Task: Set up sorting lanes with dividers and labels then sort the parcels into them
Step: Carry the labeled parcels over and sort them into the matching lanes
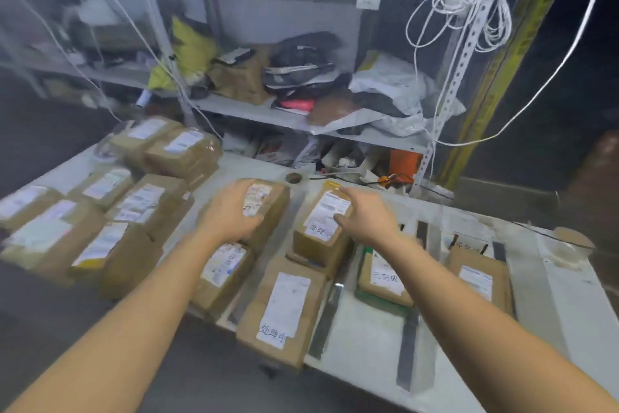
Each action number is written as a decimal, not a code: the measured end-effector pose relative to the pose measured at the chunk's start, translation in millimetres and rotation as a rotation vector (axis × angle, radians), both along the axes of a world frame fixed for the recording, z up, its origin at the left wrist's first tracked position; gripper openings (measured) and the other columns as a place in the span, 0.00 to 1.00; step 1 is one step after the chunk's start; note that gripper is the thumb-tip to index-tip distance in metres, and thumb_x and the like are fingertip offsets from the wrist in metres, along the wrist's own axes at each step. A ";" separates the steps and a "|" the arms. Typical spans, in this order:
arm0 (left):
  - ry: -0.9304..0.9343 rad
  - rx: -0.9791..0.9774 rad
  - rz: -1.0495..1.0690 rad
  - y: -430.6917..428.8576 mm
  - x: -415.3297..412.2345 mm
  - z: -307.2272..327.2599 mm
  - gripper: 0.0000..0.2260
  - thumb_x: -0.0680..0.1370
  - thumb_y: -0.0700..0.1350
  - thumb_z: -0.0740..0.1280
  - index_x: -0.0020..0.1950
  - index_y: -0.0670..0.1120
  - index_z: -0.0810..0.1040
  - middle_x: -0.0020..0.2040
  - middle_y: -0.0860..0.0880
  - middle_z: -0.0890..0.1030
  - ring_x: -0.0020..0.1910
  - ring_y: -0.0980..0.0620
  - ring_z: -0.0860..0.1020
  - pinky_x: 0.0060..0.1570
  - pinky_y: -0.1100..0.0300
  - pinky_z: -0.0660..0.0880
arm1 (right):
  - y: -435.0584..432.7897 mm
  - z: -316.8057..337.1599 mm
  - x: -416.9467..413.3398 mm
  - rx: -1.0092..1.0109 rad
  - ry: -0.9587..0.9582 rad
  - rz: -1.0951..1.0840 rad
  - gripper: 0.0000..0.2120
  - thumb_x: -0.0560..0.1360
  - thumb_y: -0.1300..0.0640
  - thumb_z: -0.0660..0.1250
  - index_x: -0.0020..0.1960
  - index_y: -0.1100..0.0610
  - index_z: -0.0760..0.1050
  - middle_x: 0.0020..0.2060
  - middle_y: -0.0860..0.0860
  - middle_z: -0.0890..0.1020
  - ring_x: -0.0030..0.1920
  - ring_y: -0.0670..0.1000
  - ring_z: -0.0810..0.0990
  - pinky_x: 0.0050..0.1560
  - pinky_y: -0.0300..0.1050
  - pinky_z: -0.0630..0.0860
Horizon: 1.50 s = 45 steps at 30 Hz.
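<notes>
1. Parcels of brown card cover the white counter [368,339]; we take the tall parcel [321,228] under our right hand as landmark. It stands near the counter's far edge, its white label facing up with handwriting at the near end.

2. Left hand [231,215] lies on a far-lane parcel [268,208] just left of the landmark. Fingers [234,190] curl over its far corner and the thumb presses its label, so the hand grips it. We cannot tell whether it is lifted.

3. Right hand [365,215] rests at the landmark's right edge. Fingers are half spread, one stretched toward the far corner and the thumb touching the label. It is a loose touch, not a closed grip.

4. Near-lane parcel [284,308] lies nearer us than the landmark, its handwritten label hanging at the counter's near edge.

5. Small parcel [224,275] lies left of that one, partly under our left forearm.

6. Labelled parcel [385,278] sits right of the landmark on something green, with handwriting on its label.

7. Dark divider strips [326,322] run between these lanes; another strip [407,352] lies further right.

8. End parcel [479,275] sits well right of the landmark, beyond a paper label [467,241].

9. Unsorted heap [100,208] spreads well left of the landmark, blurred.

10. Metal shelving [301,121] with bags stands behind the landmark; white cord [469,7] hangs from its post.
</notes>
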<state>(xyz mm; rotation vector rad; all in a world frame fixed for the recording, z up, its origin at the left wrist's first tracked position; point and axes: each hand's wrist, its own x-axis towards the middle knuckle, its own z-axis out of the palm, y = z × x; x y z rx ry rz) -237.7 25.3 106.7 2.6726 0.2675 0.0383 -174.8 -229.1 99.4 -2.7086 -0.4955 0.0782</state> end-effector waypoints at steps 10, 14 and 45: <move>-0.028 0.127 0.063 220.3 -38.3 12.4 0.35 0.77 0.53 0.69 0.80 0.47 0.58 0.77 0.46 0.63 0.76 0.46 0.62 0.71 0.51 0.63 | 211.4 7.7 -19.3 -0.009 -0.005 0.049 0.29 0.75 0.48 0.68 0.74 0.52 0.66 0.68 0.53 0.75 0.68 0.56 0.72 0.64 0.51 0.72; -0.011 0.146 0.085 274.3 -33.0 10.2 0.35 0.78 0.53 0.68 0.80 0.47 0.56 0.78 0.48 0.61 0.76 0.47 0.59 0.71 0.52 0.62 | 272.2 5.5 -7.0 -0.033 -0.007 0.072 0.28 0.76 0.48 0.68 0.74 0.50 0.66 0.69 0.50 0.74 0.68 0.55 0.72 0.62 0.50 0.73; 0.185 -0.236 0.063 625.1 203.5 -57.0 0.31 0.79 0.53 0.68 0.78 0.48 0.60 0.76 0.47 0.67 0.72 0.43 0.68 0.62 0.52 0.70 | 664.1 -57.4 168.6 0.208 0.247 -0.145 0.30 0.77 0.52 0.69 0.76 0.55 0.63 0.69 0.54 0.74 0.62 0.54 0.77 0.55 0.43 0.72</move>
